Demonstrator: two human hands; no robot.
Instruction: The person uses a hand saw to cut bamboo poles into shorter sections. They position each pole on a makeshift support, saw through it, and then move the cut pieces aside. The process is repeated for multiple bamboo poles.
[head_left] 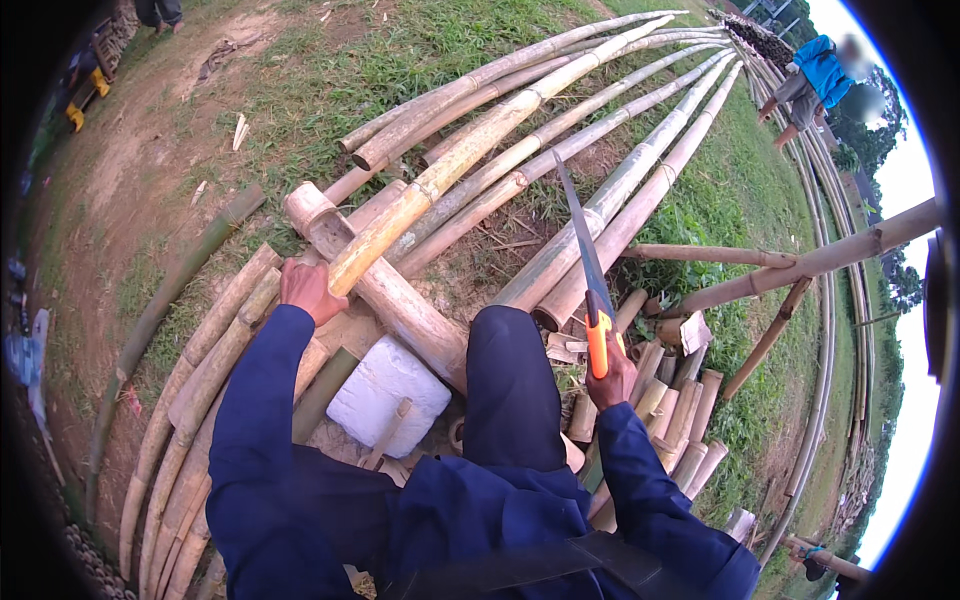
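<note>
My left hand (309, 292) is closed round the near end of a yellowish bamboo pole (430, 185), which runs away to the upper right. This pole rests across a thick bamboo piece (405, 310) with a notch cut near its far end. In my right hand (612, 375) is a hand saw (582, 235) with an orange handle, its dark blade pointing up and away. The blade stands apart from the held pole, over the poles to the right. My palm hides part of the saw's handle.
Several long bamboo poles (640, 170) fan out ahead. Short cut bamboo pieces (685, 420) lie by my right leg, and a white block (388, 397) sits between my legs. More poles (190, 400) lie at left. A bamboo frame (830, 255) stands at right; a person in blue (822, 75) is beyond.
</note>
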